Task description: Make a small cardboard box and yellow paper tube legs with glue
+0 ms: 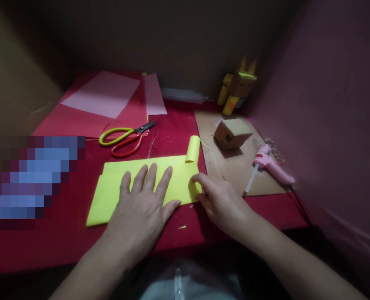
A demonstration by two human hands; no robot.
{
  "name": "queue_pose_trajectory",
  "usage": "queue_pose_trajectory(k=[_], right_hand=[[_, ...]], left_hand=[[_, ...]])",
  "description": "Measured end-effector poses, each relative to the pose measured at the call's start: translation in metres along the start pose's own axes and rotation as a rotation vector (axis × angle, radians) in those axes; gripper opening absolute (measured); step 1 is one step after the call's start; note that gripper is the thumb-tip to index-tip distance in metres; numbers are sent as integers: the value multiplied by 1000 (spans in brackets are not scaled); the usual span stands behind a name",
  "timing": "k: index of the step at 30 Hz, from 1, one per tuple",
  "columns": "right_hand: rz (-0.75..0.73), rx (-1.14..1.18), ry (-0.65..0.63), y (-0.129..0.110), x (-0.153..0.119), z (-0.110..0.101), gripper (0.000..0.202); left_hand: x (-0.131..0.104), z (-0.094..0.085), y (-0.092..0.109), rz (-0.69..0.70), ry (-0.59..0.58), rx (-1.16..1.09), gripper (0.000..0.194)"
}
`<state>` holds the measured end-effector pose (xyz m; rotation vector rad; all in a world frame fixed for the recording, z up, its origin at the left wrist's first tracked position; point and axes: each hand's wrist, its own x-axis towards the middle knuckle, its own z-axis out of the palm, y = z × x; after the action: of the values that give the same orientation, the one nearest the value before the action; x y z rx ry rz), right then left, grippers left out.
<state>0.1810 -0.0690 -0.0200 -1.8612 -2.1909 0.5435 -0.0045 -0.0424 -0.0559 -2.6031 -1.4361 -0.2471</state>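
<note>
A folded sheet of yellow paper (102,196) lies on the red-covered table in front of me. Pressed flat across its middle, with fingers spread, is my left hand (141,206). My right hand (224,204) has its index finger and thumb curled around the paper's right edge, pinching it. A small yellow paper tube (193,149) rests on the sheet's upper right corner. Just beyond the paper lie scissors (127,141) with one yellow and one red handle, their blades pointing away to the right.
Red paper (52,121) and pink paper (102,93) are stacked at the back left. On the right, a cardboard sheet (214,166) bears a folded cardboard piece (234,135) and a pink glue gun (267,162). Behind stands a cardboard figure (242,86) with yellow horns.
</note>
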Motion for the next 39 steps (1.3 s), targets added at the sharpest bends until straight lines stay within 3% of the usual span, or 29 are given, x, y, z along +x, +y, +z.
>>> queue_pose_trajectory(k=[4, 6, 9, 13, 18, 20, 23, 24, 26, 29, 35, 39], right_hand=[[-46, -211, 17, -4, -2, 1, 24], [-91, -307, 115, -7, -4, 1, 24], [-291, -337, 257, -13, -5, 2, 28], [-543, -223, 176, -16, -4, 10, 29], [-607, -173, 182, -9, -1, 19, 36], [-621, -183, 167, -7, 1, 19, 40], [-629, -185, 139, -6, 3, 15, 45], [-629, -180, 129, -6, 3, 14, 46], [-633, -173, 110, -6, 3, 12, 48], [-643, -195, 101, -7, 2, 11, 52], [-632, -323, 81, -14, -3, 17, 59], [-616, -368, 80, -18, -5, 20, 58]], left_hand=[[0, 0, 0, -3, -6, 0, 63], [0, 0, -1, -1, -3, -3, 62], [0, -2, 0, -1, -4, -12, 58], [0, -3, 4, -3, -7, -19, 55], [-9, -19, -12, -43, 88, -37, 57], [-18, -29, -31, -188, 190, -67, 57], [-38, -40, -59, -576, 279, -266, 57], [-45, -41, -65, -707, 224, -409, 56], [-56, -40, -70, -842, 140, -720, 55], [-64, -35, -67, -825, 117, -899, 54], [-59, -31, -62, -689, 39, -426, 39], [-63, -27, -60, -542, 86, -256, 37]])
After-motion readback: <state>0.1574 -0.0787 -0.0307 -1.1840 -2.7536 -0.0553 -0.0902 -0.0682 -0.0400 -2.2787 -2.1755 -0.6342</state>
